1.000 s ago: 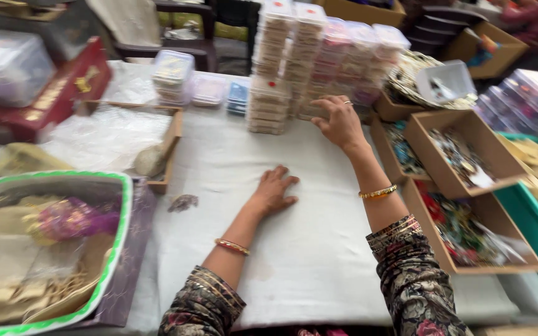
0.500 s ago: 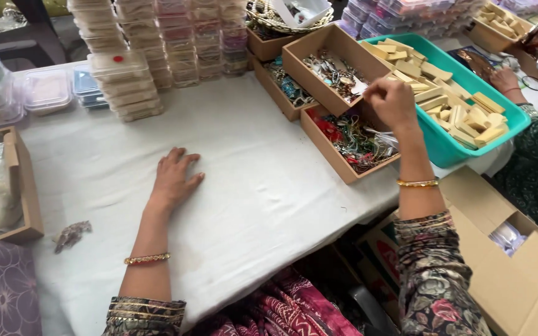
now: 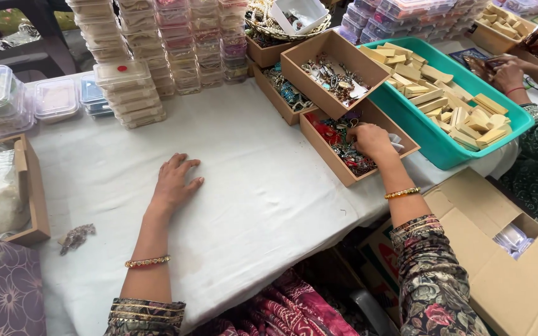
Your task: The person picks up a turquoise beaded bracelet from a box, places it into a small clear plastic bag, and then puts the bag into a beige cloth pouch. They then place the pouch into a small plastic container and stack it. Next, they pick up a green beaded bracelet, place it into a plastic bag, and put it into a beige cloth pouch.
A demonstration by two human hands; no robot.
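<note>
two hands differ: left hand point(image 3: 175, 180) spread flat on white cloth point(image 3: 250, 186), right hand point(image 3: 372, 140) (grip hidden) in jewellery box point(image 3: 344, 174).

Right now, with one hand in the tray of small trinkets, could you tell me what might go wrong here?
The right hand digs in the shallow brown tray, which lies near the table edge; a tug might tip it or spill trinkets. That tray butts against the teal bin of wooden blocks, so a shove could shift both. The left hand rests flat on the white cloth; leaning on it may drag the cloth and unsettle the stacked clear boxes.
</note>
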